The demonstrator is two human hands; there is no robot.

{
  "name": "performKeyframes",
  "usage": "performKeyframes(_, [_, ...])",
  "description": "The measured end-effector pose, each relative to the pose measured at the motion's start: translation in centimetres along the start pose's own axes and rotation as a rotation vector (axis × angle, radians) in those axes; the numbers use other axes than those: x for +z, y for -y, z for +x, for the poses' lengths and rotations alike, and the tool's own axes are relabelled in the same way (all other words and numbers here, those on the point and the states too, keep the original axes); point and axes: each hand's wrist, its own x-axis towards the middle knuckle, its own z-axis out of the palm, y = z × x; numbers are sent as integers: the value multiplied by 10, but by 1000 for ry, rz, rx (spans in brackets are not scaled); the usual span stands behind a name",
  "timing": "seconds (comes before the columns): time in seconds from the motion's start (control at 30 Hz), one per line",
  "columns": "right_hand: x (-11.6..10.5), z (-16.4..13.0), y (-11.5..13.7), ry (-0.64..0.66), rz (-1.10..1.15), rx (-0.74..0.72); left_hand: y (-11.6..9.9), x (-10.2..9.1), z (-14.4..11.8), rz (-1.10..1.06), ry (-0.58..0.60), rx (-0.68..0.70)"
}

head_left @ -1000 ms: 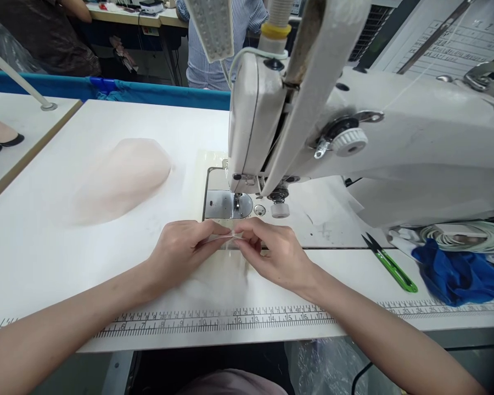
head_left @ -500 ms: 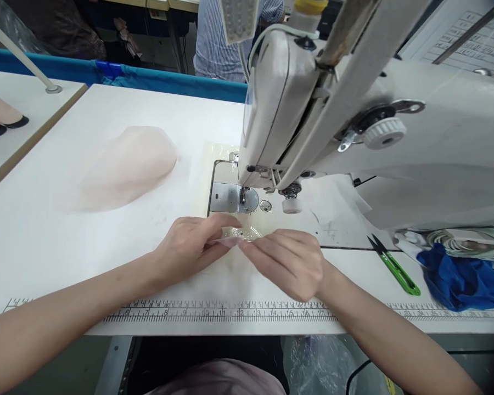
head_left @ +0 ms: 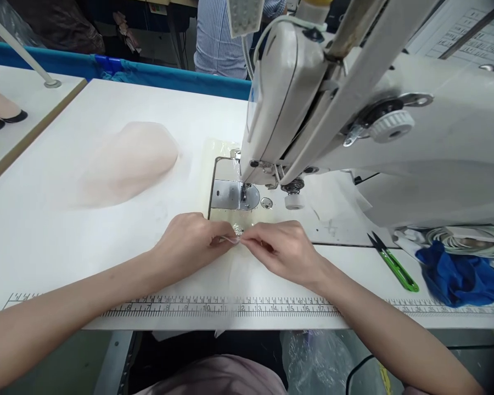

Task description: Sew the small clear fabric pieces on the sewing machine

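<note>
My left hand and my right hand meet fingertip to fingertip just in front of the needle plate of a white sewing machine. Together they pinch a small, thin, sheer piece of pale fabric, which trails toward me over the table. The presser foot stands a short way beyond my fingers. A printed ruler strip runs along the table's front edge below my wrists.
A pile of sheer pinkish fabric lies at the left. Green-handled thread snips, blue cloth and coiled white tape sit at the right. A person in a striped shirt stands behind the blue divider.
My right hand drew back in from the right and its fingertips closed again on the fabric beside my left fingers. The view shifted slightly closer to the machine.
</note>
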Motion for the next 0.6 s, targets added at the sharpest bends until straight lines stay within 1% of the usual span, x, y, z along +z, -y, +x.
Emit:
performKeyframes(0.07, [5,3,-2,38,103,169,1,2,1,124,-36,-18])
performKeyframes(0.13, [9,6,-5,23,115,289,1,4,3,197,-91,6])
performKeyframes(0.2, [10,9,-8,7,79,370,1,5,4,279,-168,99])
performKeyframes(0.27, [11,10,-10,11,41,417,1,5,4,376,-250,241])
performKeyframes(0.33, [11,11,-11,16,18,428,-1,6,2,455,-299,354])
performKeyframes(0.43, [11,12,-13,10,-9,413,-6,6,-3,530,-282,448])
performKeyframes(0.53, [11,12,-14,23,-62,396,-12,6,-8,562,-210,448])
performKeyframes(0.6, [10,12,-14,73,-137,312,-14,6,-10,566,-172,427])
